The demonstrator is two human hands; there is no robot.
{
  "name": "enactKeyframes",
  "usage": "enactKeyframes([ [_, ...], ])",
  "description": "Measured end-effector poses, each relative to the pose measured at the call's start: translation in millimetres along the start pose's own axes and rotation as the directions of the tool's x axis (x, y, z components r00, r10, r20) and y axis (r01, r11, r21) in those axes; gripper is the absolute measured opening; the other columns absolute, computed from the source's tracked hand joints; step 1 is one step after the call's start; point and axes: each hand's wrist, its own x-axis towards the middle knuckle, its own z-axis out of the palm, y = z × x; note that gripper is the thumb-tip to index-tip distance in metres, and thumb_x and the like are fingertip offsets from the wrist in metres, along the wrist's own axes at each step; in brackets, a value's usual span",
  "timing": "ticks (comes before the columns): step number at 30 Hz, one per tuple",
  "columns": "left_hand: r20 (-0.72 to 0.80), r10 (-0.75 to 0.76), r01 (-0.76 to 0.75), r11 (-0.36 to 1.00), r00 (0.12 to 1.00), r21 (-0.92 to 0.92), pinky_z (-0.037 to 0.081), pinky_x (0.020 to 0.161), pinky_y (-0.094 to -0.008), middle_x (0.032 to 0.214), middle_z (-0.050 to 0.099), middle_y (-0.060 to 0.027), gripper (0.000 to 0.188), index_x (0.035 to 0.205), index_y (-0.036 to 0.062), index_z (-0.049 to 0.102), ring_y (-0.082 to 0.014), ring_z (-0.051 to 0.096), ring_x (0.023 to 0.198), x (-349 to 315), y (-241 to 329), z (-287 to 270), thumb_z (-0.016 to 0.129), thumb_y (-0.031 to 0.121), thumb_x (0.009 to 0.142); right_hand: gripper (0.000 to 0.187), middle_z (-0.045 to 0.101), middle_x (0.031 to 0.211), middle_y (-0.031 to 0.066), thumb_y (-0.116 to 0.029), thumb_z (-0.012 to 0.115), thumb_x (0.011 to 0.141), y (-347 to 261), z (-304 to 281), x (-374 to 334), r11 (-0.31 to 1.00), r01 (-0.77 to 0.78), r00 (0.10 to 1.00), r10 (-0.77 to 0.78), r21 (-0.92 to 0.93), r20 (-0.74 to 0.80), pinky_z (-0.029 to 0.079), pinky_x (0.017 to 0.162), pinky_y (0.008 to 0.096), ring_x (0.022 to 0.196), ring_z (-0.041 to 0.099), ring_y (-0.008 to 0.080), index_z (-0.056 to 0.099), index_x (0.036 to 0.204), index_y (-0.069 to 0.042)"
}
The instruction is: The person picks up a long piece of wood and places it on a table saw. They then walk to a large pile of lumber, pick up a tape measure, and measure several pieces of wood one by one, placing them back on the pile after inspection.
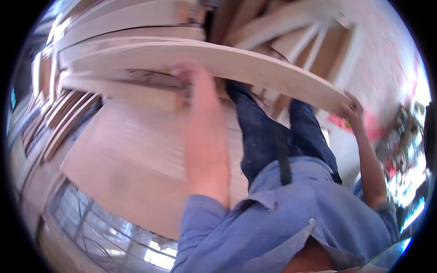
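Observation:
A long, pale wooden board [273, 73] stretches across the upper view in front of my legs. Its right end is in the grip of my right hand [355, 113], with the fingers wrapped over the edge. My left hand [185, 72] holds the board's lower edge left of its middle; motion blurs those fingers. Close behind and beneath the left hand lie more thick wooden pieces [132, 93], with a dark gap between them.
A broad pale wooden panel [136, 154] lies to my left, below the stack. Further planks [132, 16] are piled at the upper left. Several narrow pieces [68, 120] stand at the far left. Loose timber [314, 45] lies on the floor [378, 59] ahead.

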Motion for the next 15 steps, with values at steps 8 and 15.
enactKeyframes([
  [8, 0.401, -0.237, 0.388, -0.104, 0.885, -0.916, 0.047, 0.093, -0.0557, 0.114, 0.063, -0.0313, 0.051, 0.116, -0.0057, 0.054, -0.047, 0.061, 0.107, -71.0, -22.2, -142.9, 0.031, 0.038, 0.101, 0.063, 0.059, 0.131, 0.016, -0.018, 0.069, 0.077, 43.2, -4.1, -42.7, 0.994, 0.098, 0.994, -0.096, 0.053, -0.053, 0.044, 0.104, 0.0386, 0.121, 0.056, 0.0259, 0.055, 0.135, 0.003],
  [15, 0.45, -0.216, 0.435, -0.114, 0.867, -0.893, 0.043, 0.095, -0.0571, 0.112, 0.063, -0.034, 0.053, 0.119, -0.005, 0.053, -0.0494, 0.059, 0.107, -76.2, -20.5, -145.9, 0.03, 0.038, 0.101, 0.062, 0.06, 0.125, 0.0172, -0.013, 0.069, 0.077, 64.9, 6.8, -52.2, 0.992, 0.071, 0.996, -0.066, 0.108, -0.052, 0.047, 0.098, 0.0382, 0.112, 0.059, 0.026, 0.055, 0.135, 0.004],
])
